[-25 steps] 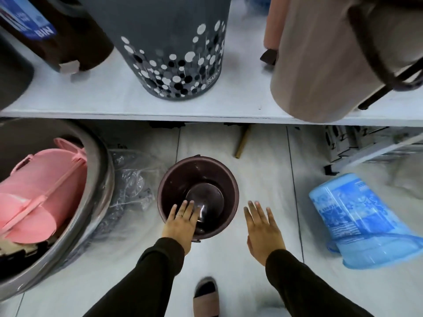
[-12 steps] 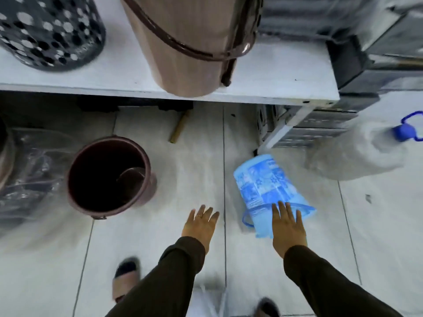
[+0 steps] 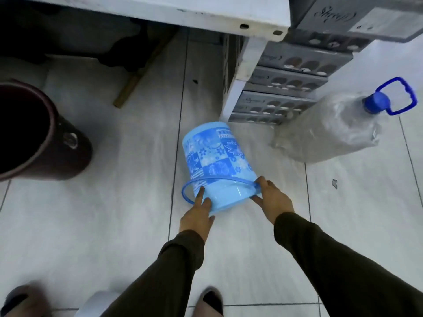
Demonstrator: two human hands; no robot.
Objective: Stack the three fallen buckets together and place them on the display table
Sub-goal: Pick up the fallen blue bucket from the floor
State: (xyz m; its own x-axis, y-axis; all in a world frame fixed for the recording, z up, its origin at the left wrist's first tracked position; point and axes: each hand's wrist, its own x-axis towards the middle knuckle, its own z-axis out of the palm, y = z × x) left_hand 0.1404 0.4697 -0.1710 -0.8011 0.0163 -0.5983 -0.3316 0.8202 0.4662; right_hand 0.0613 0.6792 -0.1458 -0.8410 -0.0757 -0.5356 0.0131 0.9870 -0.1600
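Note:
A light blue patterned bucket lies on its side on the tiled floor, its rim towards me and its base pointing away. My left hand grips the rim on the left, fingers over the blue handle. My right hand holds the rim on the right side. A dark maroon bucket stands upright at the left edge, mouth up. The white display table spans the top of the view, only its edge showing.
A white table leg and stacked grey crates stand just behind the blue bucket. A large clear water bottle with a blue cap lies at the right. A wooden stick lies under the table. My feet are at the bottom.
I have turned right, away from the maroon bucket. Both hands, empty before, have reached the blue bucket and taken hold of its rim.

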